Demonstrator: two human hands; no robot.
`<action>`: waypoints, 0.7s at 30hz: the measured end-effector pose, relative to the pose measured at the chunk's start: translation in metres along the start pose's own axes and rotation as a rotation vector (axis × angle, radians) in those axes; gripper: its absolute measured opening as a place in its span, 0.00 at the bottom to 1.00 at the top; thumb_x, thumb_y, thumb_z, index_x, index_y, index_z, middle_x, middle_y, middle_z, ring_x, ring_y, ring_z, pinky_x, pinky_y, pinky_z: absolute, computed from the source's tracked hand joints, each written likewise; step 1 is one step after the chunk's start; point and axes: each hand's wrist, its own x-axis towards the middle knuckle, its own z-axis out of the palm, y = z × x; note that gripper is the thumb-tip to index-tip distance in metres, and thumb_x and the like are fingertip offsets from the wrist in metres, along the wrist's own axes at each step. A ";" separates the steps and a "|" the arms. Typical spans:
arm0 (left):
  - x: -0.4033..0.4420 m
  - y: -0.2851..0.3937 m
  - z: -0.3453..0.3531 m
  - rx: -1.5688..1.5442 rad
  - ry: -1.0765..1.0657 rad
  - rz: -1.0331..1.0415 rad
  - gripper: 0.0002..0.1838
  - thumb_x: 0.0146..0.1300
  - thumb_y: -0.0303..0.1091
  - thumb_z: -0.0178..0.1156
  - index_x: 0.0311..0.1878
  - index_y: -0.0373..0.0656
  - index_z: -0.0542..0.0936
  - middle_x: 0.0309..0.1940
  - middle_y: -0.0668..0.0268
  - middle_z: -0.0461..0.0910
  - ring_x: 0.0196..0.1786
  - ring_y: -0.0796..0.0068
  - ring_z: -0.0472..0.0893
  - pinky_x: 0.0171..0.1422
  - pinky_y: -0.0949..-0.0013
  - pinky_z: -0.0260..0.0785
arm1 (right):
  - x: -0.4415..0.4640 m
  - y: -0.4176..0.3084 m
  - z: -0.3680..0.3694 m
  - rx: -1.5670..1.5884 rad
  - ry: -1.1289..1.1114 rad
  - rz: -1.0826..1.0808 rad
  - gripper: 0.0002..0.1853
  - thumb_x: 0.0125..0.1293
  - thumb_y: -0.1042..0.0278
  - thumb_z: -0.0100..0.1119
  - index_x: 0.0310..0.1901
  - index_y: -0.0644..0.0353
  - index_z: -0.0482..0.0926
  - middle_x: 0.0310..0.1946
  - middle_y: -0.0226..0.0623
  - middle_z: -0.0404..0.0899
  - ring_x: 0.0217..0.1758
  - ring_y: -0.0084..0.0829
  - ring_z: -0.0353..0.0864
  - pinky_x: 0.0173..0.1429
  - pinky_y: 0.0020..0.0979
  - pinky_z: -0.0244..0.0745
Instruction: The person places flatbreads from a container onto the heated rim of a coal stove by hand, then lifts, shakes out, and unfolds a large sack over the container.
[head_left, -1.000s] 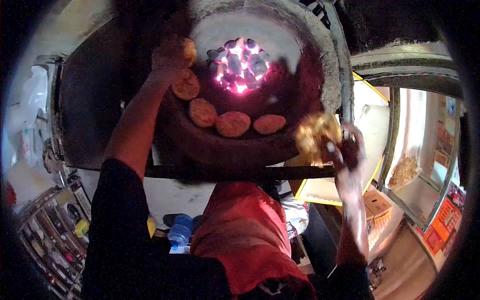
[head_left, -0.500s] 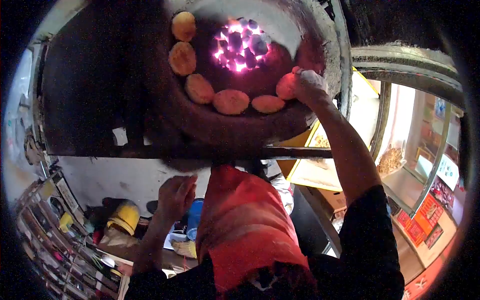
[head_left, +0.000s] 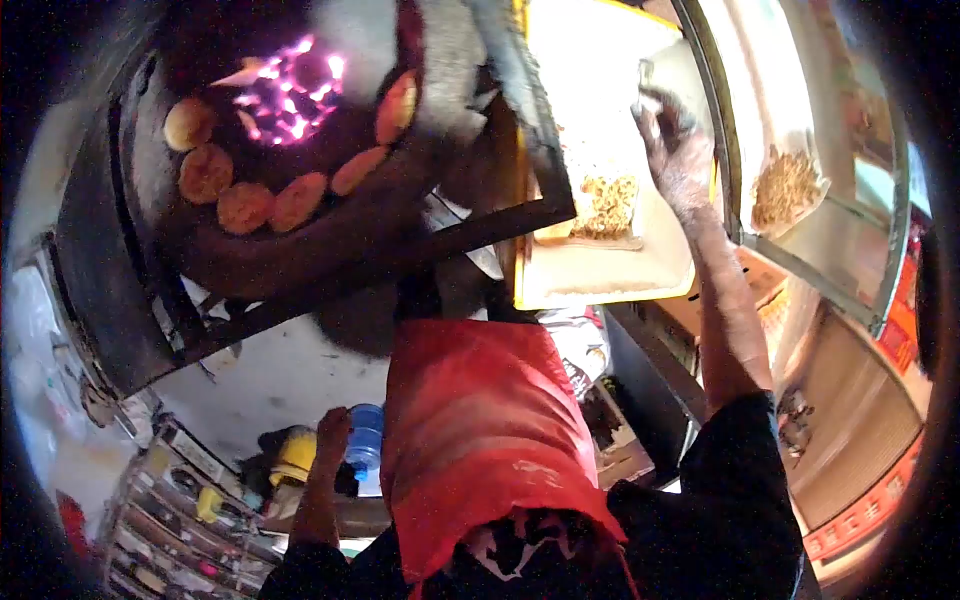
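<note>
While glowing coals (head_left: 290, 95) burn in the middle of the round oven (head_left: 445, 110), six flatbreads (head_left: 245, 208) sit in an arc along its inner wall, on the side of the coals nearer the person; two at the bottom of the arc look to be touching. Just right of the oven stands a yellow-edged tray (head_left: 600, 280), and a golden, crumbly heap (head_left: 607, 203) lies inside it. The right hand (head_left: 680, 155) is over the tray, well apart from the oven, its fingers bent and the gap at their tips narrow. A small pale thing (head_left: 645, 73) shows beside the fingertips, but blur hides whether they hold it. Below the oven, the left hand (head_left: 335, 430) hangs low, near a blue bottle (head_left: 366, 440) and a yellow bucket (head_left: 295, 455); its fingers seem curled, and I cannot tell whether they hold anything. Between the arms, under the oven's front edge, is a red apron (head_left: 490, 400).
</note>
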 end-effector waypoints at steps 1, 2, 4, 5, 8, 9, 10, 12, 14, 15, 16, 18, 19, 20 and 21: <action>-0.013 0.016 0.014 0.116 0.028 -0.089 0.14 0.66 0.36 0.58 0.53 0.43 0.77 0.28 0.70 0.78 0.30 0.77 0.76 0.34 0.71 0.72 | -0.023 0.050 0.014 -0.109 -0.090 0.191 0.17 0.65 0.58 0.63 0.51 0.58 0.79 0.27 0.44 0.79 0.25 0.37 0.79 0.34 0.36 0.77; -0.027 0.038 0.031 0.230 0.046 -0.182 0.14 0.66 0.35 0.58 0.53 0.43 0.77 0.27 0.72 0.77 0.27 0.78 0.75 0.32 0.72 0.71 | -0.070 0.132 0.051 -0.276 -0.194 0.090 0.20 0.64 0.55 0.63 0.52 0.59 0.78 0.33 0.48 0.80 0.34 0.42 0.80 0.39 0.40 0.78; -0.026 0.005 0.018 0.087 0.023 -0.324 0.16 0.65 0.37 0.59 0.54 0.44 0.77 0.30 0.70 0.78 0.32 0.77 0.79 0.32 0.71 0.72 | -0.123 0.176 0.092 -0.387 -0.659 0.211 0.24 0.63 0.51 0.63 0.53 0.60 0.78 0.48 0.54 0.79 0.52 0.49 0.80 0.56 0.46 0.75; -0.031 -0.017 0.023 0.241 0.118 -0.247 0.17 0.65 0.39 0.60 0.55 0.45 0.77 0.30 0.69 0.79 0.33 0.76 0.80 0.32 0.72 0.72 | -0.140 0.213 0.128 -0.148 -1.010 0.244 0.25 0.60 0.58 0.65 0.57 0.62 0.78 0.50 0.53 0.79 0.55 0.50 0.77 0.61 0.42 0.72; -0.060 0.056 0.075 0.083 -0.089 -0.052 0.20 0.67 0.37 0.59 0.61 0.46 0.74 0.38 0.66 0.81 0.38 0.75 0.82 0.35 0.71 0.74 | -0.169 0.216 0.189 0.041 -0.888 0.470 0.31 0.60 0.55 0.65 0.64 0.55 0.70 0.57 0.49 0.76 0.63 0.48 0.73 0.68 0.43 0.66; -0.066 0.081 0.097 0.155 -0.010 -0.168 0.20 0.68 0.37 0.58 0.62 0.46 0.73 0.40 0.66 0.81 0.39 0.75 0.81 0.38 0.71 0.75 | -0.177 0.229 0.219 0.037 -0.809 0.446 0.34 0.59 0.57 0.66 0.67 0.54 0.67 0.57 0.50 0.76 0.64 0.48 0.72 0.68 0.42 0.66; -0.071 0.107 0.119 0.218 0.062 -0.289 0.20 0.69 0.36 0.57 0.63 0.46 0.72 0.42 0.65 0.81 0.40 0.75 0.81 0.40 0.71 0.75 | -0.171 0.223 0.224 0.159 -0.746 0.358 0.41 0.55 0.63 0.68 0.70 0.53 0.60 0.58 0.51 0.75 0.65 0.49 0.71 0.69 0.43 0.67; -0.071 0.098 0.125 0.242 0.082 -0.261 0.20 0.69 0.36 0.56 0.63 0.46 0.72 0.42 0.66 0.81 0.40 0.76 0.81 0.40 0.72 0.74 | -0.153 0.209 0.231 0.168 -0.801 0.404 0.44 0.54 0.62 0.69 0.72 0.54 0.57 0.61 0.51 0.72 0.67 0.49 0.68 0.70 0.42 0.65; -0.070 0.082 0.119 0.470 -0.009 -0.053 0.20 0.69 0.36 0.56 0.62 0.46 0.72 0.41 0.67 0.81 0.39 0.78 0.80 0.38 0.74 0.73 | -0.159 0.227 0.263 0.153 -0.802 0.424 0.49 0.52 0.59 0.71 0.73 0.57 0.55 0.67 0.52 0.65 0.73 0.48 0.57 0.75 0.39 0.58; -0.069 0.072 0.115 0.679 -0.061 0.143 0.20 0.69 0.36 0.56 0.62 0.46 0.72 0.41 0.68 0.81 0.38 0.79 0.80 0.37 0.75 0.72 | -0.159 0.226 0.264 0.158 -0.807 0.422 0.49 0.52 0.59 0.71 0.73 0.57 0.55 0.67 0.52 0.65 0.73 0.48 0.57 0.75 0.39 0.58; -0.067 0.086 0.131 0.547 0.054 -0.103 0.19 0.69 0.35 0.55 0.62 0.46 0.72 0.41 0.69 0.81 0.37 0.80 0.79 0.36 0.76 0.71 | -0.156 0.220 0.260 0.146 -0.794 0.427 0.49 0.51 0.60 0.71 0.73 0.58 0.55 0.66 0.52 0.66 0.72 0.48 0.60 0.74 0.39 0.59; -0.063 0.091 0.143 0.405 0.166 -0.341 0.19 0.69 0.34 0.55 0.62 0.46 0.72 0.40 0.70 0.81 0.36 0.82 0.79 0.35 0.77 0.70 | -0.147 0.212 0.244 0.133 -0.778 0.430 0.49 0.50 0.60 0.71 0.72 0.58 0.56 0.66 0.52 0.66 0.71 0.48 0.62 0.73 0.39 0.61; -0.060 0.089 0.144 0.375 0.169 -0.344 0.19 0.69 0.32 0.55 0.62 0.46 0.72 0.40 0.70 0.81 0.35 0.82 0.78 0.34 0.78 0.69 | -0.140 0.209 0.235 0.198 -0.779 0.427 0.46 0.48 0.63 0.72 0.70 0.59 0.61 0.63 0.50 0.70 0.67 0.45 0.67 0.71 0.38 0.64; -0.058 0.086 0.144 0.346 0.173 -0.349 0.19 0.69 0.31 0.55 0.62 0.46 0.72 0.39 0.71 0.81 0.35 0.83 0.78 0.34 0.79 0.68 | -0.138 0.206 0.231 0.263 -0.782 0.425 0.43 0.47 0.65 0.73 0.67 0.60 0.65 0.60 0.49 0.74 0.63 0.43 0.73 0.68 0.37 0.67; -0.056 0.079 0.139 0.344 0.176 -0.351 0.19 0.69 0.31 0.55 0.62 0.46 0.72 0.39 0.71 0.81 0.35 0.83 0.78 0.34 0.79 0.68 | -0.141 0.215 0.238 0.264 -0.786 0.422 0.43 0.47 0.65 0.73 0.67 0.60 0.65 0.60 0.49 0.74 0.63 0.43 0.73 0.68 0.37 0.67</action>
